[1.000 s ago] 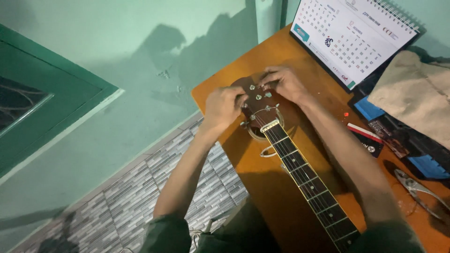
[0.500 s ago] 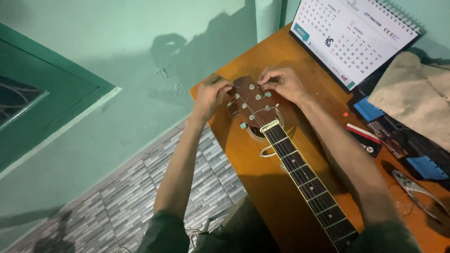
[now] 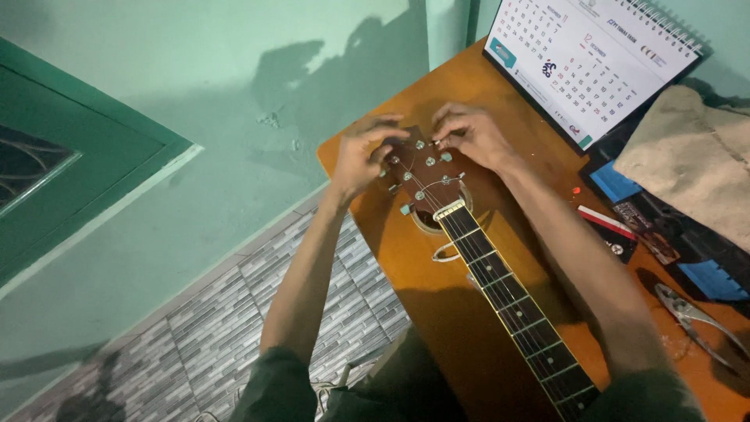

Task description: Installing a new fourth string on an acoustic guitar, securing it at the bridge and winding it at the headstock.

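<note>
A person's left hand (image 3: 361, 156) curls over the edge of a guitar headstock (image 3: 422, 176), fingers bent around the tuning pegs on that side, while the right hand (image 3: 469, 137) pinches something small at the far tip of the headstock (too fine to make out, possibly a string end). The headstock lies on an orange-brown wooden table (image 3: 437, 312), the fretted neck (image 3: 508, 297) running back toward the wearer. At least a few strings appear threaded through the tuning posts (image 3: 426, 162), and a loose loop of wire (image 3: 447, 252) curls beside the nut, suggesting the stringing is partly done, with winding and trimming left. Beyond the hands stands a desk calendar (image 3: 594, 62); pliers (image 3: 695, 316) lie at the table's right edge, near a folded tan cloth (image 3: 695, 164).
</note>
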